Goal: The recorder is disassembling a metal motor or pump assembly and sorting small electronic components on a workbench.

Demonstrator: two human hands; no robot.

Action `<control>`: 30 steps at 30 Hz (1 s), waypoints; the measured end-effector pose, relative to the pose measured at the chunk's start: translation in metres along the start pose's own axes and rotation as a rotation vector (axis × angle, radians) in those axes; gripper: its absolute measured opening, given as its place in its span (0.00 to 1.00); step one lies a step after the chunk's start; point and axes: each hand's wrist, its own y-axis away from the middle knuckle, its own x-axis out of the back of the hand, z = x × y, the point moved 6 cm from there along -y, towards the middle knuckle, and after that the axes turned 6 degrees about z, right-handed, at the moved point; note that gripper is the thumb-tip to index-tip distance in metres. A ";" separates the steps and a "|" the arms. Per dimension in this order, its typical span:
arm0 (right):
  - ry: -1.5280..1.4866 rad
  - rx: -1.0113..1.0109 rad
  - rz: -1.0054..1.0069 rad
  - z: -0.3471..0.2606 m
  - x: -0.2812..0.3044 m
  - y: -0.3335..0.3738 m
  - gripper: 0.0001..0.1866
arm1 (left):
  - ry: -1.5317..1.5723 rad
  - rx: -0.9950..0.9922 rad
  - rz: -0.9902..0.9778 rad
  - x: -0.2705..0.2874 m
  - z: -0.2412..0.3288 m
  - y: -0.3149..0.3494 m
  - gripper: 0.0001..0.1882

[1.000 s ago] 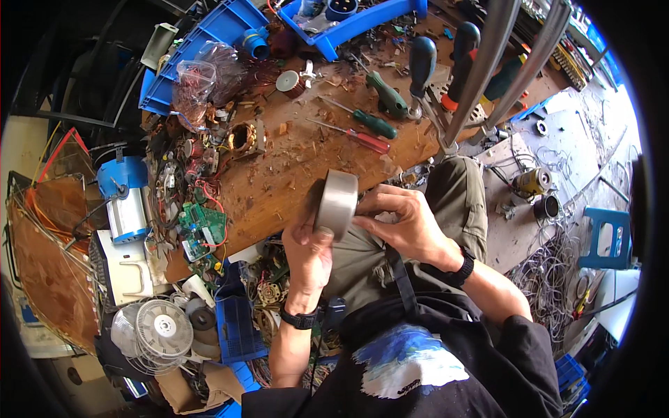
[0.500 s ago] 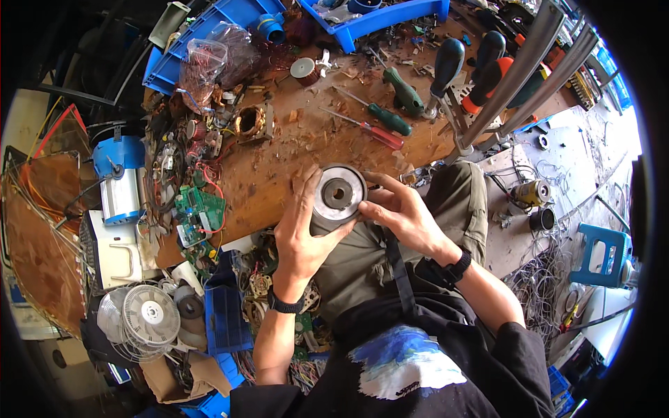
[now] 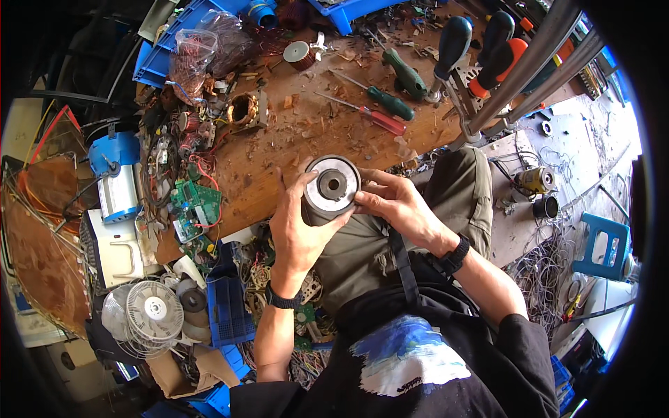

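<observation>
Between my two hands, above my lap at the bench's near edge, is a round metal disc with a dark rim, a pale ring-shaped face and a darker hub with a hole in its middle. My left hand grips its left and lower edge, thumb beneath and a fingertip at the upper left; one other finger stands away from the rim. My right hand pinches the right edge between thumb and fingers. The disc's face is turned up, and its underside is hidden.
On the wooden bench lie a red screwdriver, green screwdrivers, a copper-wound motor core and scraps. Green circuit boards are on the left, above a fan. Metal bars rise at the right; a blue stool stands beyond.
The disc and both hands have shifted slightly left and up in the picture. One left finger has lifted away from the rim. The view itself has moved a little.
</observation>
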 end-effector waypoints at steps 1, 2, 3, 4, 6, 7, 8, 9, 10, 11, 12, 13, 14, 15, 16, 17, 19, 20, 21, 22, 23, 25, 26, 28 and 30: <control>-0.028 -0.011 -0.002 -0.001 -0.001 0.000 0.31 | 0.008 0.026 -0.006 0.000 -0.002 0.001 0.41; -0.057 -0.022 -0.003 -0.003 -0.003 0.001 0.31 | 0.017 0.051 -0.012 -0.001 -0.004 0.001 0.42; -0.059 -0.021 -0.001 -0.005 -0.004 0.001 0.31 | 0.017 0.050 -0.014 -0.001 -0.004 -0.001 0.42; -0.078 -0.036 0.003 -0.007 -0.004 0.002 0.31 | -0.020 0.007 -0.005 0.001 -0.001 -0.004 0.42; -0.100 -0.051 0.008 -0.008 -0.004 0.003 0.31 | -0.057 -0.036 0.002 0.001 0.001 -0.007 0.42; -0.116 -0.068 0.014 -0.008 -0.004 0.003 0.31 | -0.021 -0.003 -0.019 0.000 -0.001 -0.007 0.42; -0.132 -0.086 0.021 -0.007 -0.003 0.003 0.31 | 0.015 0.030 -0.041 -0.001 -0.003 -0.007 0.42; -0.134 -0.085 0.021 -0.006 -0.002 0.003 0.31 | 0.013 0.028 -0.043 -0.002 -0.002 -0.009 0.42; -0.141 -0.088 0.026 -0.004 -0.001 0.002 0.31 | -0.002 0.012 -0.027 -0.002 -0.001 -0.011 0.42; -0.147 -0.091 0.030 -0.003 0.000 0.002 0.30 | -0.017 -0.005 -0.011 -0.001 0.000 -0.013 0.42; -0.149 -0.090 0.031 -0.005 -0.001 0.002 0.30 | -0.016 -0.006 -0.013 -0.001 0.001 -0.014 0.42; -0.165 -0.089 0.023 -0.007 -0.002 0.002 0.29 | -0.001 0.019 -0.029 -0.001 0.000 -0.014 0.42; -0.180 -0.089 0.014 -0.008 -0.004 0.002 0.28 | 0.015 0.045 -0.044 -0.001 -0.001 -0.014 0.41; -0.182 -0.089 0.014 -0.008 -0.004 0.001 0.28 | 0.014 0.045 -0.045 0.000 -0.001 -0.014 0.41; -0.183 -0.090 0.013 -0.008 -0.004 0.001 0.27 | 0.015 0.055 -0.037 0.000 -0.001 -0.014 0.42; -0.185 -0.091 0.012 -0.007 -0.003 0.000 0.26 | 0.016 0.065 -0.029 0.000 -0.001 -0.014 0.42; -0.181 -0.075 0.008 -0.007 -0.005 0.000 0.25 | 0.024 0.058 -0.020 0.001 0.001 -0.014 0.42; -0.177 -0.061 0.005 -0.007 -0.005 0.000 0.25 | 0.032 0.052 -0.010 0.002 0.002 -0.015 0.43; -0.177 -0.060 0.004 -0.007 -0.005 -0.001 0.25 | 0.033 0.051 -0.009 0.002 0.001 -0.014 0.43; -0.161 -0.050 0.000 -0.007 -0.005 -0.002 0.26 | 0.040 0.076 0.004 0.002 -0.004 -0.011 0.44; -0.144 -0.041 -0.004 -0.007 -0.005 -0.002 0.26 | 0.049 0.101 0.017 0.001 -0.008 -0.009 0.45; -0.105 -0.030 -0.016 -0.008 -0.005 -0.003 0.27 | 0.084 0.112 0.040 0.000 -0.016 -0.004 0.44; -0.069 -0.021 -0.028 -0.009 -0.005 -0.003 0.27 | 0.119 0.125 0.060 0.000 -0.020 -0.002 0.44; -0.069 0.023 -0.044 -0.014 -0.011 -0.003 0.28 | 0.117 0.122 0.070 0.000 -0.025 0.001 0.44; -0.067 0.066 -0.059 -0.019 -0.013 -0.003 0.29 | 0.117 0.120 0.080 0.002 -0.026 0.004 0.44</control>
